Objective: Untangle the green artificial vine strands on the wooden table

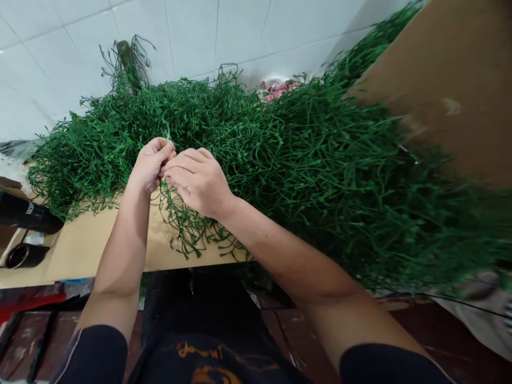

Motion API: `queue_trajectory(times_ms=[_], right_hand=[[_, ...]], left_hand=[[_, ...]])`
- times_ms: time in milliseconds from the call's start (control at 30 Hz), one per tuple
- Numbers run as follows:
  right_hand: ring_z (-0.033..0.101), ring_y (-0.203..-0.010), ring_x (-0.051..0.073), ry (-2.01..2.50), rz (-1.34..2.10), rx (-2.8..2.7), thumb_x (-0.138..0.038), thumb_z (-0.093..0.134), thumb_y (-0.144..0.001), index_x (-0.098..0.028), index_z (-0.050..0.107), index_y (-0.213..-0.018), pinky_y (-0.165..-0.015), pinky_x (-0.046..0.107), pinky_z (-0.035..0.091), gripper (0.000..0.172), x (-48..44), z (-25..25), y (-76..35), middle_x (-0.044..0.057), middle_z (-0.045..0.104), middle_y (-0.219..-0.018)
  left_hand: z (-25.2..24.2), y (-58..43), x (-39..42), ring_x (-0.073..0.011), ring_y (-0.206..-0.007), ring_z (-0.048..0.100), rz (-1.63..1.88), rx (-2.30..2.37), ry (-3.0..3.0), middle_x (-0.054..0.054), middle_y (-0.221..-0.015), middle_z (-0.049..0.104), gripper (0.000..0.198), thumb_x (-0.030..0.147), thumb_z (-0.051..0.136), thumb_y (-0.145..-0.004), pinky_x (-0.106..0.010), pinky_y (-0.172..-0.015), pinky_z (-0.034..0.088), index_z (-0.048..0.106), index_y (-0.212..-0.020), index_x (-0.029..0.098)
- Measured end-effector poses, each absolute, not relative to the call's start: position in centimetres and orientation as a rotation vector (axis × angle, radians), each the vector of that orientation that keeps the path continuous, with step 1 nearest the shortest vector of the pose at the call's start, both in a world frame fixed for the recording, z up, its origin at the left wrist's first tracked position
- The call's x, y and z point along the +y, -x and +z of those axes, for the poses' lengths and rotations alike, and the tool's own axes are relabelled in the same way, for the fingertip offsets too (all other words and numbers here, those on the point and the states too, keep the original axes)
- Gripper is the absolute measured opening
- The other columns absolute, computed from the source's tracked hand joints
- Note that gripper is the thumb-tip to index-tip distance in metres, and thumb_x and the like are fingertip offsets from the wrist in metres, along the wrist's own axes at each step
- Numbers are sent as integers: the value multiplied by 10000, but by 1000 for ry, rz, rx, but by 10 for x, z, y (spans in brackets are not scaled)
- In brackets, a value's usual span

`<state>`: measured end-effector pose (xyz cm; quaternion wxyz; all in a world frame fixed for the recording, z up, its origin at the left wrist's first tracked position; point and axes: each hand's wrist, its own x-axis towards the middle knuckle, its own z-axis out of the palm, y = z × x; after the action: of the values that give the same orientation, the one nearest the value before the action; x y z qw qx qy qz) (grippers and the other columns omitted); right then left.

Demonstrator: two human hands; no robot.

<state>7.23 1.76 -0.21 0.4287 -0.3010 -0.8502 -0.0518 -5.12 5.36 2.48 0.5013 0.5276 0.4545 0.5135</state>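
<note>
My left hand (151, 164) is closed, thumb against fingers, on a small bunch of green plastic plant stems (186, 226). Right beside it, my right hand (202, 182) has its fingers bent together on the same bunch, close to the left fingertips. The forked ends of the bunch hang below my hands over the tan board. A pale tip pokes up above my left thumb. Exactly where the fingers grip is hidden by the hands themselves. Behind them spreads a thick heap of similar green stems (280, 144).
The heap lies on a tan board (92, 240) against a white tiled wall (200, 37). A black bottle (30, 210) and a roll of dark tape (26, 256) are at the left. Brown cardboard (452, 80) rises at the right, and something pink and white (278, 88) shows behind.
</note>
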Motion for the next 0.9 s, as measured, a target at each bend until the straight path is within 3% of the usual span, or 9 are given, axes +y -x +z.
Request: queue_trajectory(times_ms=[133,367,433,500,567,633,733,800,900], right_hand=[[502,-926,171,726,-207,-1997,-221,361,-902,-183,589,-759,-782,343,345,272,5,-5,-73,45,635,-852],[553,-852,128,269,-312,-1953,-212,447,-852,-231,562,-705,-761,297,429,188,-39,13,-97,-19,628,-796],[565,-816,139,674,-322,-1821,-135,369,-859,-209,592,-771,-747,313,446,250,-26,27,-123,40,635,-802],[535,-1049,237,1381,-271,-1726,-154,473,-822,-87,611,-1042,-899,386,415,268,-7,42,-150,196,583,-1117],[414,-1219,337,1867,-203,-1541,-209,635,-731,41,447,-1272,-1014,430,331,626,5,53,-166,293,423,-1296],[344,-1274,351,1917,-170,-1520,-272,650,-724,81,336,-1337,-1066,430,276,774,5,54,-165,299,366,-1339],[432,-1195,286,1477,-10,-1843,-377,501,-828,32,418,-1282,-1005,420,359,616,-3,34,-131,240,486,-1237],[489,-1111,258,1235,181,-2037,-418,532,-807,-27,462,-1236,-938,408,404,585,-3,14,-99,203,529,-1185],[547,-886,203,1095,513,-2169,-405,584,-774,-85,571,-963,-785,339,433,371,10,-9,-63,121,603,-936]], left_hand=[[23,42,67,1,-347,309,1431,1159,-1270,78,-474,371,235,114,542,-815,-128,-351,213,398,-639,170],[22,81,83,-11,-309,204,1696,1263,-890,93,-465,316,231,192,431,-876,-138,-298,134,331,-668,203],[28,89,75,-14,-312,209,1644,1153,-964,85,-476,318,256,235,485,-859,-155,-291,156,344,-647,203],[36,93,68,-24,-317,221,1600,1106,-1043,75,-478,321,251,277,527,-842,-176,-284,172,385,-647,207],[45,93,64,-31,-326,227,1572,1085,-1054,66,-479,317,227,283,494,-864,-185,-284,188,425,-662,206],[52,91,61,-29,-335,219,1542,1015,-1010,61,-487,310,249,247,407,-905,-179,-293,204,444,-665,192],[58,83,56,-22,-346,207,1493,809,-915,55,-504,313,320,186,297,-937,-162,-310,219,458,-662,173],[62,77,52,-23,-352,201,1470,679,-860,51,-505,318,350,181,264,-945,-161,-313,219,473,-664,169],[70,78,48,-35,-362,194,1473,576,-822,47,-495,331,371,224,257,-952,-178,-317,223,495,-672,175]])
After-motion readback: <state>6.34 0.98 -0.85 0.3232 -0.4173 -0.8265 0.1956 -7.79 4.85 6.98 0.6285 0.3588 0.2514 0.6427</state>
